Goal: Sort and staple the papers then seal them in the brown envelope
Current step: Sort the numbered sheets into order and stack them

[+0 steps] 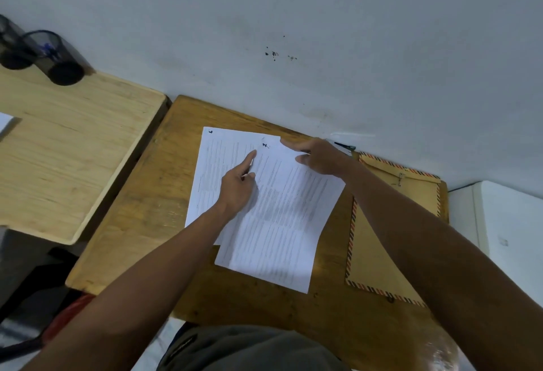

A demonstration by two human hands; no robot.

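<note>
At the centre of the darker wooden desk (pixel 141 224), two printed sheets are lying overlapped and askew: the upper sheet (pixel 282 218), marked with a handwritten numeral near its top edge, is covering the right part of the lower sheet (pixel 205 177), which is showing a mark at its 11 o'clock corner. The left hand (pixel 238 188) is resting on the pages with the forefinger extended toward the numeral and the other fingers curled under, apparently holding nothing; the right hand (pixel 320 156), at 1 o'clock from the pages, is lying with fingers straight on the upper sheet's top corner. The brown envelope (pixel 379 256), striped along its border, is lying flat at 3 o'clock, partly under the right forearm, flap not yet sealed as far as can be told. A dark object (pixel 345 146) beyond the right hand is too hidden to identify. Judged from this, sorting is underway; stapling, inserting and sealing are remaining. At 10 o'clock a lighter table (pixel 73 147) is carrying two mesh pen cups (pixel 58 56)
</note>
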